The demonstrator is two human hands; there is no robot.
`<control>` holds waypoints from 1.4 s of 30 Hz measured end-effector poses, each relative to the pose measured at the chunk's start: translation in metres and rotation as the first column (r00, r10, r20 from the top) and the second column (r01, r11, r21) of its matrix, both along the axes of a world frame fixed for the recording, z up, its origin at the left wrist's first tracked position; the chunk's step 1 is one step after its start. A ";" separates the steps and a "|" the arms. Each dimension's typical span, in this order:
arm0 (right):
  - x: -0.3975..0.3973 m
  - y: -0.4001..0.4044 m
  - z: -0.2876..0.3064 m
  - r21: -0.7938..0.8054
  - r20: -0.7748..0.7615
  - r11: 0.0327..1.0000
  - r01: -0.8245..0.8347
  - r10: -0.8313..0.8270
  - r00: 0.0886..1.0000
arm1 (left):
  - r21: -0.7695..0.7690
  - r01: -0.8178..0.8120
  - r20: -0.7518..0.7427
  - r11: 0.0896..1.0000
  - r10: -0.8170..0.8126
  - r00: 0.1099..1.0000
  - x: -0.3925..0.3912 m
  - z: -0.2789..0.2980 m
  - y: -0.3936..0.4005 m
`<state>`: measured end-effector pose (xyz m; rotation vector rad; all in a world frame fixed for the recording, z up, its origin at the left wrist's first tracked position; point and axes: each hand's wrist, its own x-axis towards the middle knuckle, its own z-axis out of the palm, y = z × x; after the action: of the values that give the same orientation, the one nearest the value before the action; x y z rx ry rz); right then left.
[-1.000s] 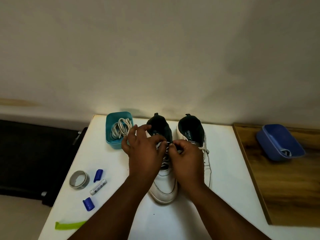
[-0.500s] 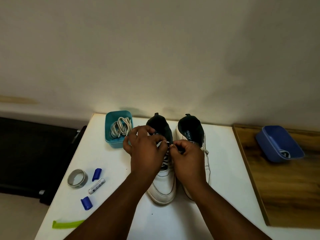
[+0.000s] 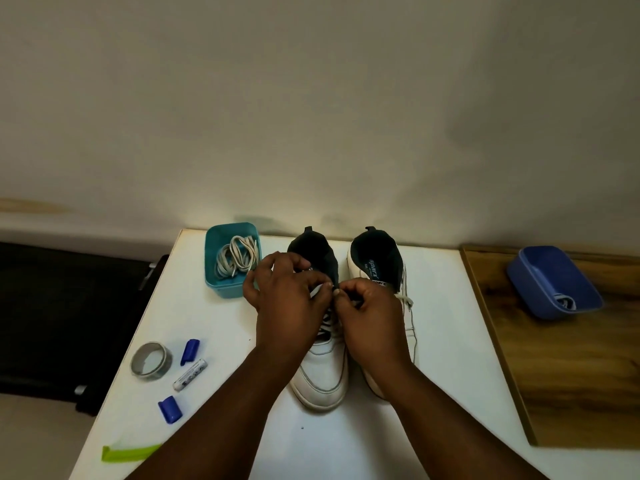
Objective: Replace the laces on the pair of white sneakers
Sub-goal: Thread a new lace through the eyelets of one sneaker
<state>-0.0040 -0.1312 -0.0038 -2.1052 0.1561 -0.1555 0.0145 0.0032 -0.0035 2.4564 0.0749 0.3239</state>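
**Both hands pinching at the lace of the left sneaker**

Two white sneakers stand side by side on the white table (image 3: 443, 341), toes toward the person and heels toward the wall. The left sneaker (image 3: 323, 379) is half covered by the hands; its dark collar and tongue rise behind them. The right sneaker (image 3: 375, 263) shows a dark lining with a printed insole label, and a bit of its white lace (image 3: 408, 301) sticks out on its outer side.

The left hand (image 3: 289, 299) and the right hand (image 3: 372, 318) meet over the upper eyelets of the left sneaker. Their fingertips touch, curled and pinched together on a white lace end (image 3: 335, 290) between them. How the lace runs under the hands is hidden.

Just left of the sneakers sits a teal tub (image 3: 214, 268) holding a bundle of light-coloured laces (image 3: 237, 258). Nearer the left edge of the table lie a roll of grey tape (image 3: 151, 361), a white battery (image 3: 190, 374), two small blue caps (image 3: 190, 351) (image 3: 170, 409) and a strip of green tape (image 3: 130, 453).

To the right, on a wooden surface (image 3: 571, 375) that adjoins the table, stands a blue tub (image 3: 550, 282) with something pale lying in its near corner; what it is cannot be made out.
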 end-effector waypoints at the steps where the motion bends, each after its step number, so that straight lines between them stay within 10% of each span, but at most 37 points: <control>1: 0.001 -0.002 0.000 -0.025 -0.001 1.000 -0.008 0.008 1.000 | 0.015 0.008 0.015 1.000 -0.008 1.000 0.001 -0.001 0.001; 13: -0.003 -0.006 0.010 -0.313 0.109 0.947 0.070 -0.037 0.993 | 0.050 0.114 0.014 0.992 -0.114 0.993 0.000 -0.009 0.006; 16: 0.005 -0.017 0.025 -0.056 0.142 0.954 0.294 -0.284 0.948 | 0.098 0.130 -0.069 0.987 -0.124 0.990 -0.002 -0.005 0.010; 19: 0.017 -0.042 0.043 0.395 0.043 0.760 0.516 -0.577 0.816 | 0.135 0.174 -0.102 0.975 -0.161 0.982 -0.007 -0.003 0.018; 26: 0.016 -0.052 0.061 0.786 -0.042 0.487 0.381 -0.574 0.818 | 0.137 0.200 -0.095 0.970 -0.188 0.978 -0.010 0.002 0.024; 28: 0.013 -0.049 0.053 0.685 -0.037 0.629 0.368 -0.474 0.880 | 0.125 0.192 -0.083 0.973 -0.183 0.980 -0.010 0.002 0.025; 31: 0.006 -0.052 0.040 0.010 0.034 0.966 0.257 -0.257 0.966 | 0.077 0.198 -0.061 0.977 -0.193 0.979 -0.010 0.002 0.025; 35: -0.007 -0.052 0.033 -0.606 -0.057 0.796 0.016 -0.063 0.996 | -0.033 0.132 0.063 0.991 -0.130 0.990 -0.008 0.008 0.024; 39: -0.009 -0.052 0.034 -0.765 0.054 0.639 0.082 -0.063 0.997 | -0.129 0.107 0.160 0.986 -0.085 0.983 -0.011 0.014 0.023; 42: -0.007 -0.049 0.047 -0.675 0.239 0.707 0.209 -0.057 0.969 | -0.199 0.136 0.212 0.970 -0.093 0.973 -0.012 0.020 0.020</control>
<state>-0.0110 -0.1799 0.0435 -2.8216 0.1409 -0.5989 0.0023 0.0234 0.0165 2.1937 -0.1146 0.4856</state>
